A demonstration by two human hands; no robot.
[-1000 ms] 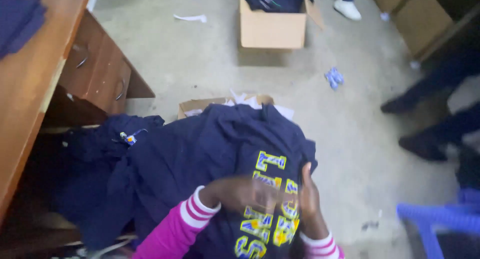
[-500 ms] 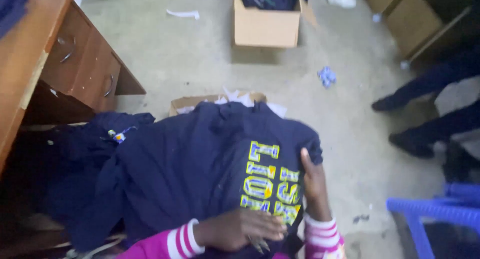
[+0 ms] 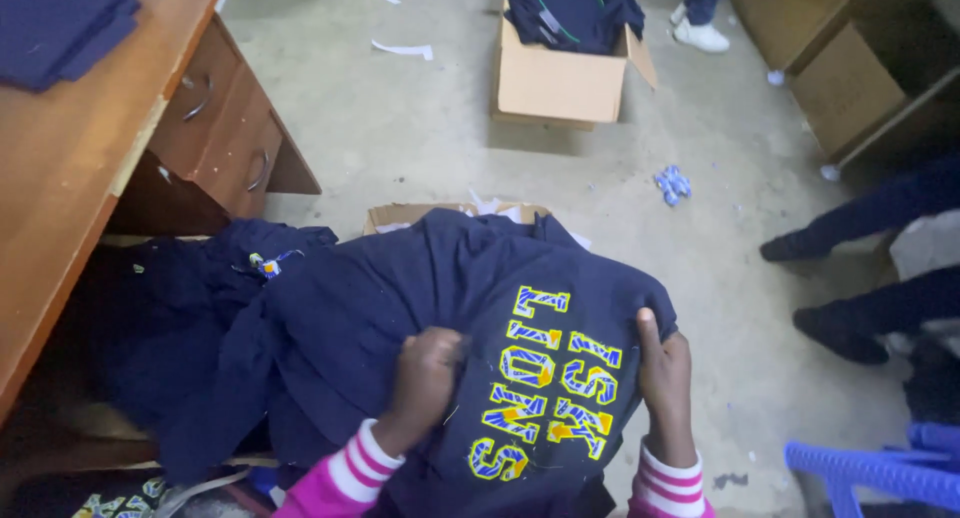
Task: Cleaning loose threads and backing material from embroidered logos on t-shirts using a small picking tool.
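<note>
A navy sweatshirt with yellow and blue patterned letters lies spread over my lap, its print facing up. My left hand is closed in a fist, bunching the fabric just left of the letters. Along the garment's right edge, my right hand grips the cloth with the thumb on top. Both wrists show pink and white striped cuffs. More navy garments lie heaped to the left of the sweatshirt.
A wooden desk with drawers stands at the left, folded navy cloth on top. An open cardboard box of dark clothes sits on the concrete floor ahead. Other people's legs and shoes are at the right. A blue plastic chair is at bottom right.
My left hand has moved off the printed letters to their left and closed on the fabric. The right hand stays on the right edge. The camera view has tilted slightly.
</note>
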